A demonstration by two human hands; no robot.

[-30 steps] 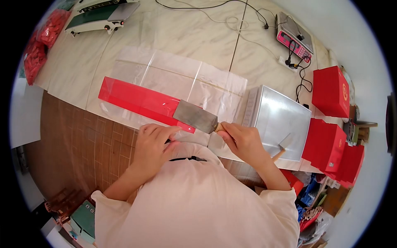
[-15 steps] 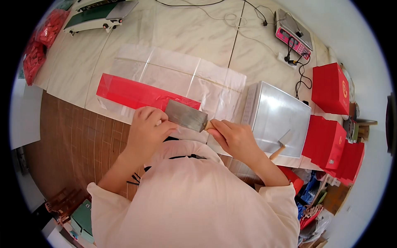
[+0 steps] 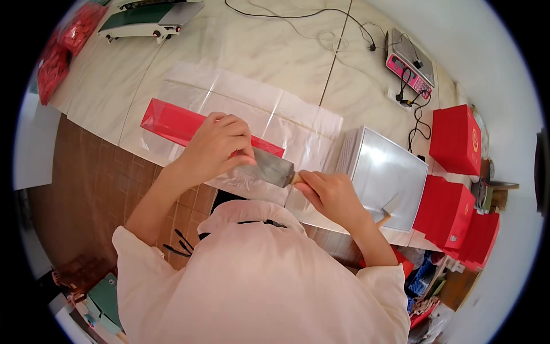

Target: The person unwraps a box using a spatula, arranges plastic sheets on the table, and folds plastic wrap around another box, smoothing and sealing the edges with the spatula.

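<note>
A long red box [image 3: 172, 121] with clear film over it lies slanted on a spread sheet of clear film [image 3: 303, 121]. My left hand [image 3: 220, 146] reaches over the box, fingers bent and thumb near the fingertips; whatever is between them is hidden. My right hand [image 3: 329, 194] is closed round the wooden handle of a wide scraper [image 3: 274, 168]. Its flat, rectangular metal blade lies along the box's near side, and the far end of the blade disappears behind my left fingers.
Right of the film stands a flat metal-topped box [image 3: 375, 166] with a small putty knife [image 3: 392, 204] on it. Red boxes [image 3: 455, 140] stack at the right edge. A pink scale [image 3: 409, 69], cables and a green-belted machine [image 3: 140, 23] sit farther back; red bags [image 3: 54, 69] lie left.
My left hand has moved up and right, from the near edge to over the red box. The scraper has shifted slightly right and now sits closer against the box's side. The view has tilted slightly.
</note>
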